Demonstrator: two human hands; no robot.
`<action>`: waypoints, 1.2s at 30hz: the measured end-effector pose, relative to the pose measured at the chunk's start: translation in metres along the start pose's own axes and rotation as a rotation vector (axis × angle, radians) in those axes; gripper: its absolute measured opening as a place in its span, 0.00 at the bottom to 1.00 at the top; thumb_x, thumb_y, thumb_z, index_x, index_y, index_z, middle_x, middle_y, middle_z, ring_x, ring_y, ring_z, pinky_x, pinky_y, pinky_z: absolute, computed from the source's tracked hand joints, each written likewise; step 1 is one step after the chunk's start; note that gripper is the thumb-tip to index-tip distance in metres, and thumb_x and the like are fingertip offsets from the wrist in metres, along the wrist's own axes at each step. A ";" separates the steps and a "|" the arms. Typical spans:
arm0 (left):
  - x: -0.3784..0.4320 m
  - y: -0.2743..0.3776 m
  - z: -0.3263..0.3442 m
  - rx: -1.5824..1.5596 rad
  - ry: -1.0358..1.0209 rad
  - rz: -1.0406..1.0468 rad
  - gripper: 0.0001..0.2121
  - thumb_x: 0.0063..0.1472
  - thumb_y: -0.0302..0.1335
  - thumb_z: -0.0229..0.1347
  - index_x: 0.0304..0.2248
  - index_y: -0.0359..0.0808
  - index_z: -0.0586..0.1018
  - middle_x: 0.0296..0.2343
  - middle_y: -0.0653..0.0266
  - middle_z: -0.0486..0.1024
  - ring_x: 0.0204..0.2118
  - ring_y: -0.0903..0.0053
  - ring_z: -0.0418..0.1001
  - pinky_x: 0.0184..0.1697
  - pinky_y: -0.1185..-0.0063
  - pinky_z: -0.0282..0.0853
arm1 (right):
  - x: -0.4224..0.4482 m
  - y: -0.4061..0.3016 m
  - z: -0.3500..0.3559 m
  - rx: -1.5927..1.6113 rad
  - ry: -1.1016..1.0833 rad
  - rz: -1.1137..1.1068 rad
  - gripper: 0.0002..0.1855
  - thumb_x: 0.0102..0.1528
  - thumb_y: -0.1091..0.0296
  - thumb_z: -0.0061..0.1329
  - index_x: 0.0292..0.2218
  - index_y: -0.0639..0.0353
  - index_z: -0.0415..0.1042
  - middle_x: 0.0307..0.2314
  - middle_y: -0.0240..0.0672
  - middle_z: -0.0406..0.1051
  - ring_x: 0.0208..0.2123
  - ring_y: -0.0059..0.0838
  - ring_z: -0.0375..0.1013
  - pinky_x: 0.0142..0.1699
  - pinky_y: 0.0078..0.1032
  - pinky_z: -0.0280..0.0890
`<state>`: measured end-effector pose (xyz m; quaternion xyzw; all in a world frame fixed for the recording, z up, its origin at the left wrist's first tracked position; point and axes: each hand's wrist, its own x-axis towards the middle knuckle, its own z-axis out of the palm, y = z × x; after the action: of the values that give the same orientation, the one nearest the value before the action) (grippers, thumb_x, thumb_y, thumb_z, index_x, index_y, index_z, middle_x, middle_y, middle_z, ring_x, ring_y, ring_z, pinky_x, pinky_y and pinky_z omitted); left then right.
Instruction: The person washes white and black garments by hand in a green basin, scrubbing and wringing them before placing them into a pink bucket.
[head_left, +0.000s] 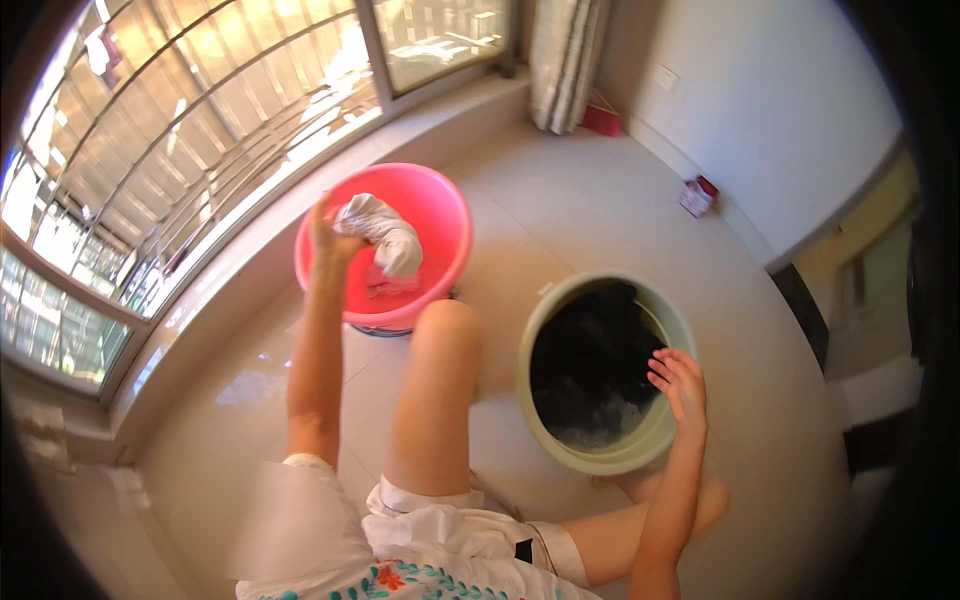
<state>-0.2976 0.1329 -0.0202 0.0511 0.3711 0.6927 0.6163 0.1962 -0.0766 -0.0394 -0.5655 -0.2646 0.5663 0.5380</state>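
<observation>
My left hand is over the left side of a pink plastic basin, its fingers at a bunched whitish cloth; whether it grips the cloth or has let go I cannot tell. Below the cloth, a pink piece of fabric lies in the basin. My right hand hovers at the right rim of a pale green tub, fingers apart and nothing in them. Dark wet cloth fills much of that tub, with some sudsy water at its near side.
A barred window with a tiled ledge runs along the left. A curtain hangs at the back beside a red dustpan-like object. A small red and white packet lies by the right wall. My knees flank the green tub's near side.
</observation>
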 end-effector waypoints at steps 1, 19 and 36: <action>0.004 -0.002 -0.005 0.099 -0.005 0.045 0.39 0.44 0.43 0.52 0.50 0.34 0.47 0.51 0.52 0.40 0.53 0.52 0.37 0.47 0.47 0.33 | -0.001 0.001 -0.007 -0.037 0.042 -0.014 0.08 0.49 0.73 0.39 0.33 0.62 0.64 0.31 0.37 0.66 0.33 0.28 0.67 0.35 0.25 0.65; -0.143 -0.264 0.085 1.732 -1.371 0.278 0.29 0.43 0.31 0.55 0.45 0.33 0.58 0.42 0.51 0.59 0.45 0.60 0.59 0.46 0.74 0.56 | 0.053 0.051 0.012 -1.509 0.190 -0.007 0.33 0.41 0.64 0.50 0.47 0.56 0.51 0.38 0.44 0.61 0.42 0.41 0.60 0.42 0.36 0.59; -0.157 -0.293 0.081 2.261 -1.565 0.574 0.25 0.42 0.32 0.55 0.42 0.38 0.64 0.34 0.61 0.66 0.40 0.65 0.63 0.38 0.71 0.62 | -0.042 0.082 0.054 -1.609 -0.485 0.197 0.20 0.38 0.74 0.37 0.36 0.56 0.70 0.30 0.42 0.69 0.35 0.37 0.68 0.38 0.30 0.64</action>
<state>0.0207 0.0195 -0.0706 0.9530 0.2625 -0.0839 0.1258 0.1114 -0.1211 -0.0869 -0.6596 -0.6446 0.3554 -0.1520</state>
